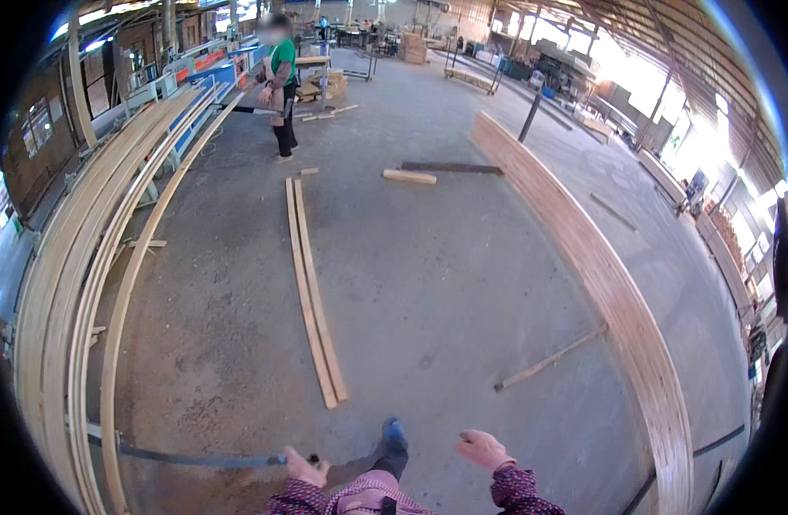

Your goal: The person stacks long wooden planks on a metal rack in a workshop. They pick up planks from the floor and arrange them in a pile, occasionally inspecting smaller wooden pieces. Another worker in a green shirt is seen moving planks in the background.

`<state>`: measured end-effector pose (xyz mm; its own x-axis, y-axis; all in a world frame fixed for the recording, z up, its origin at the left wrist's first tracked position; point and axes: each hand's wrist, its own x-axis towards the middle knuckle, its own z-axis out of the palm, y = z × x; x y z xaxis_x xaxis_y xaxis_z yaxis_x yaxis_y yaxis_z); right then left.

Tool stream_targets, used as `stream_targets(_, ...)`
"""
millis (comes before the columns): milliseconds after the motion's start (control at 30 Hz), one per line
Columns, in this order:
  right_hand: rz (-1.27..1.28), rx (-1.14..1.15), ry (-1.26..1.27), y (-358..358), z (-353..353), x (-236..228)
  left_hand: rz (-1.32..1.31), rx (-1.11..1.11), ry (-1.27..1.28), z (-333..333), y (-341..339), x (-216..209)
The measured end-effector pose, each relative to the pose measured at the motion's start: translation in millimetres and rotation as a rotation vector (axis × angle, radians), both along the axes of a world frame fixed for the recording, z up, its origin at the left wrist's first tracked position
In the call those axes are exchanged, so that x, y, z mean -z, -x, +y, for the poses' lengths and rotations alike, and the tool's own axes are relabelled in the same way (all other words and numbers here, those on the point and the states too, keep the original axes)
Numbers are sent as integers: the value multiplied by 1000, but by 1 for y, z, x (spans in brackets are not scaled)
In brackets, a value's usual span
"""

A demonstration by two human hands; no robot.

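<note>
So the left hand is wrapped around the end of a long dark metal bar, which runs out flat to the left until it meets the big stack of long pale curved wooden planks. The right hand is just hanging loose in the air with fingers spread, touching nothing. Ahead of the bar, two thin wooden strips lie side by side on the grey concrete floor. To the right of those strips there's a long laminated wooden beam standing on edge. Beyond the strips, a person in a green shirt stands by the plank stack's far end.
</note>
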<state>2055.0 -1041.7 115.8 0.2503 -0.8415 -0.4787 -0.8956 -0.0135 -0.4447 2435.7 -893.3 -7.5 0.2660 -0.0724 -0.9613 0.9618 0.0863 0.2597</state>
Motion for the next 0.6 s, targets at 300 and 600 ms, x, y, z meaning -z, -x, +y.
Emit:
stream_targets(300,324,-90,-261,253,-1,204,-782,1830,-580,-12,-21,5)
stream_targets(600,222,-133,-438,106,-224,211,-581,1829,-622,-156,-54,73)
